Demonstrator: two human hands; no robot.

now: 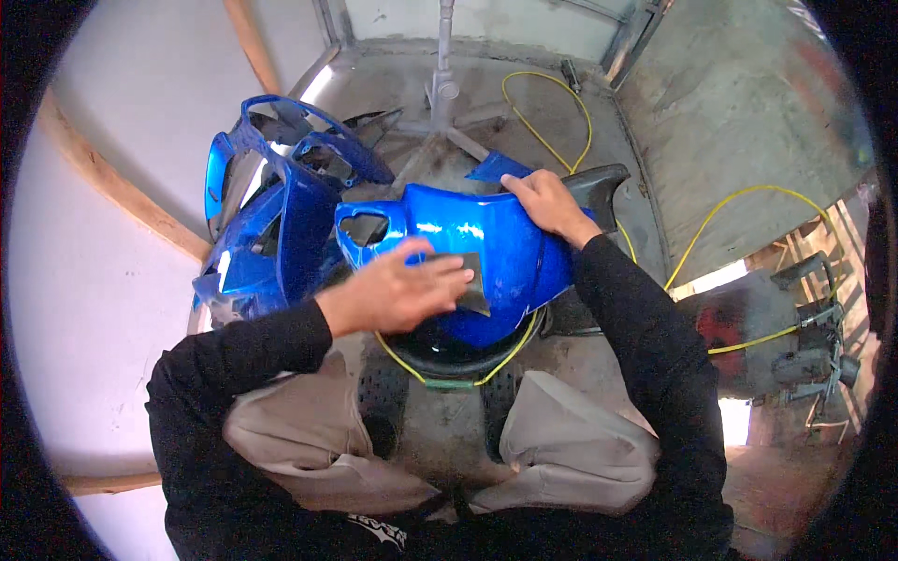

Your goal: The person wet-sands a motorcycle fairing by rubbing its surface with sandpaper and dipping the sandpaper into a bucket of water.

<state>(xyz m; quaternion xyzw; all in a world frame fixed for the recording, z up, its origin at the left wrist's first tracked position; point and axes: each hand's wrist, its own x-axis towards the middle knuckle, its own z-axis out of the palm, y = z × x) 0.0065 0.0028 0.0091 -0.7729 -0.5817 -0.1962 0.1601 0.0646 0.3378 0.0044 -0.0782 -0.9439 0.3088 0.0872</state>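
Observation:
A glossy blue plastic fairing panel (510, 245) lies before me across a black rounded support (440, 353), whose full shape is hidden. My left hand (393, 292) is slightly blurred. Its fingers lie over a dark grey-brown sheet of sandpaper (477, 297) and press it against the panel's face, which is dull and scuffed to the right of the sheet. Over the panel's far right edge, my right hand (552, 206) is closed, with the thumb side uppermost and the other fingertips partly hidden. A cutout opens in the panel's left end, just beyond my left hand.
More blue fairing parts (290, 210) stand at the left by the pale wall. Beyond the panel are a small blue piece (500, 166), a black part (603, 192) and a grey metal stand (441, 117). A yellow hose (589, 131) snakes over the floor; machinery (809, 351) sits at right.

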